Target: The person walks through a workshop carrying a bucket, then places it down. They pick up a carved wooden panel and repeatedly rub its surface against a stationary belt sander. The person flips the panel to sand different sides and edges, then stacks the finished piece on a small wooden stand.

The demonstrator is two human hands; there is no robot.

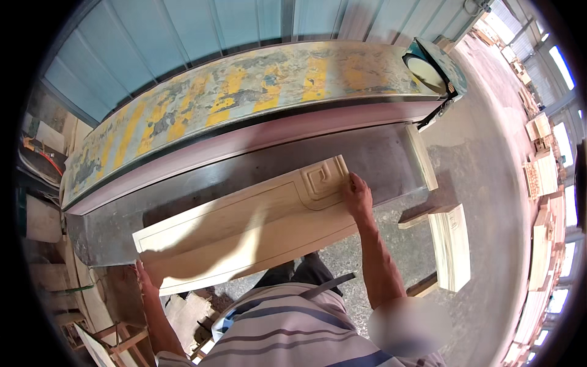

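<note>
A long pale wooden panel (244, 229) with a carved square-spiral corner lies tilted across the front of a grey metal worktable (257, 168), its near side reaching past the table edge toward me. My left hand (147, 279) grips its left end at the near corner. My right hand (358, 196) is closed around the right end, just beside the carving. A dark shadow falls over much of the panel. Behind the table runs a pink upright band (269, 136) of a long machine; a gap shows between it and the panel's far edge.
The machine's worn top cover (244, 92) has faded yellow stripes. A wooden strip (422, 157) sits at the table's right end. To the right, stacked panels (450, 248) rest on a wooden support. Scrap wood (189, 315) lies by my legs, and timber piles (541, 238) line the far right.
</note>
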